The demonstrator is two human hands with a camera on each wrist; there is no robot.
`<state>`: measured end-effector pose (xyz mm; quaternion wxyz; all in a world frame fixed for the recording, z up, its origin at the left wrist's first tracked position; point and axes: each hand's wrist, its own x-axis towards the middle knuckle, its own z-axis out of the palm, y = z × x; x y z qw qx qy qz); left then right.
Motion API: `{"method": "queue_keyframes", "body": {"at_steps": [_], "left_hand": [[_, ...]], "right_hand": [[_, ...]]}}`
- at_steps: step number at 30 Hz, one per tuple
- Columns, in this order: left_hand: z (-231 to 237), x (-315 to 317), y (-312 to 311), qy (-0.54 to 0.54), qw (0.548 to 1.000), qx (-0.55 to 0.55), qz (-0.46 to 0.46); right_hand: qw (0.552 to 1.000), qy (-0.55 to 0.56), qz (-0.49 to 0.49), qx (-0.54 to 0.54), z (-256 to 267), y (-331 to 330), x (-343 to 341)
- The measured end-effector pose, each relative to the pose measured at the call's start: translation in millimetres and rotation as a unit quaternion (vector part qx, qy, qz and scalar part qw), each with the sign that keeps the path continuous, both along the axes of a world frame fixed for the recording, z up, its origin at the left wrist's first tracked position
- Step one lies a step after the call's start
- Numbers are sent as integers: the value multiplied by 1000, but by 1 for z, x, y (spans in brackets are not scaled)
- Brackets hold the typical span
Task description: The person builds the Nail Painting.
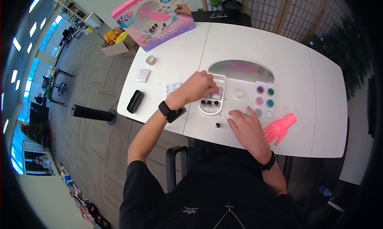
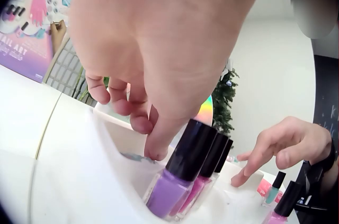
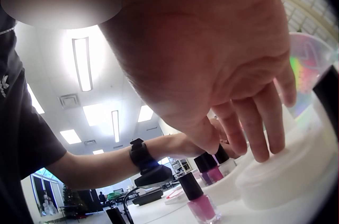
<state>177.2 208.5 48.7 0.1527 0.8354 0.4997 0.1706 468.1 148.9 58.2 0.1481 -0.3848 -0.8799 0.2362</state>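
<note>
Over a white compartment tray [image 1: 224, 82], the left hand [image 1: 197, 86] has curled fingers reaching down into a compartment. Its thumb touches a small greyish item [image 2: 139, 158] in the left wrist view; whether it grips the item is unclear. Polish bottles with black caps [image 1: 210, 103] stand in the tray's near section, among them a purple one [image 2: 168, 196]. The right hand [image 1: 250, 131] holds its fingers extended, fingertips resting on a raised part of the white base [image 3: 270, 181]. A pink bottle [image 3: 202, 207] stands on the table beside the tray.
Right of the base are glitter pots [image 1: 260, 89] and a pink model hand [image 1: 281, 127]. An iridescent arched panel [image 1: 243, 71] stands behind. Leftward lie a white tray [image 1: 172, 87], a white grid [image 1: 143, 75], a jar [image 1: 151, 60], a black case [image 1: 135, 101] and a box [image 1: 159, 19].
</note>
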Motion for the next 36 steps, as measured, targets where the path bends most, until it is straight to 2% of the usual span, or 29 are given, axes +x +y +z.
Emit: {"method": "queue_keyframes", "body": {"at_steps": [3,6,9,13,17,20,23,26,29,32,36], "left_hand": [[34,-19,-16,-101,990,-6,94],[51,-54,-45,-50,982,-35,179],[35,-86,-83,26,978,-54,201],[6,-85,-114,44,977,-70,197],[-18,-62,-108,111,978,10,174],[-23,-50,-98,165,974,-5,157],[-15,-44,-91,162,973,-24,162],[-5,-44,-82,89,975,-61,192],[7,-44,-73,-70,970,-111,205],[9,-38,-66,-111,979,-68,157],[17,-20,-57,-142,980,-72,120]], "right_hand": [[1000,-4,5,-7,1,1,2],[1000,2,12,8,0,1,2],[1000,6,15,11,0,1,2],[1000,-2,14,2,3,0,1],[999,-22,16,-17,10,1,-1],[999,-31,17,-20,13,0,-1],[999,-30,18,-18,12,0,-1],[999,-23,18,-13,12,0,-1],[1000,-14,17,-8,11,0,0],[1000,-10,18,2,11,0,-1],[999,4,24,41,8,5,-4]]}}
